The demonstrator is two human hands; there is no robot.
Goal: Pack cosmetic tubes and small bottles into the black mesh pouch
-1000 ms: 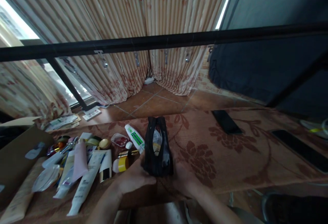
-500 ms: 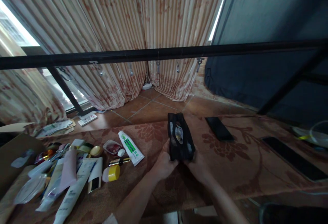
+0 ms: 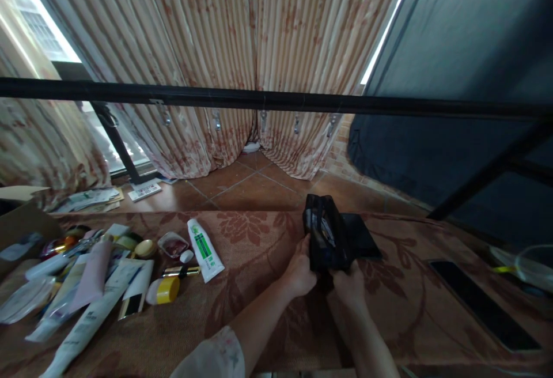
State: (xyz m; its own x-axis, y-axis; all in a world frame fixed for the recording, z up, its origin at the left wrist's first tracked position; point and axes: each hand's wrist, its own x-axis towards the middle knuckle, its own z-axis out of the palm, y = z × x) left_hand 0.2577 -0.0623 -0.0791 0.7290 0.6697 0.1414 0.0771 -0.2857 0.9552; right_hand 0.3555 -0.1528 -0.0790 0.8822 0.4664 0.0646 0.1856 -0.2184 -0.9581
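Observation:
A small black zip pouch [image 3: 317, 245] with see-through mesh is held between both hands above the patterned cloth. Through the opening along its top, something pale shows inside; I cannot make out what it is. My left hand [image 3: 301, 271] grips its near left side, fingers closed round the edge. At the near right corner my right hand [image 3: 349, 284] is closed on the same pouch. A black flat phone-like slab [image 3: 365, 238] lies just behind and right of the pouch, partly covered by it.
Left on the cloth [image 3: 254, 309] lie a white and green tube [image 3: 205, 251], a yellow-capped bottle [image 3: 167, 290], a small red jar [image 3: 173, 245] and a heap of cosmetic tubes [image 3: 93, 274]. A cardboard box [image 3: 26, 231] stands far left. A long black slab [image 3: 484, 303] lies right. A dark rail [image 3: 242, 99] crosses behind.
Both hands have moved right with the pouch, which now partly covers the phone-like slab. The view has shifted slightly; the other things lie as before.

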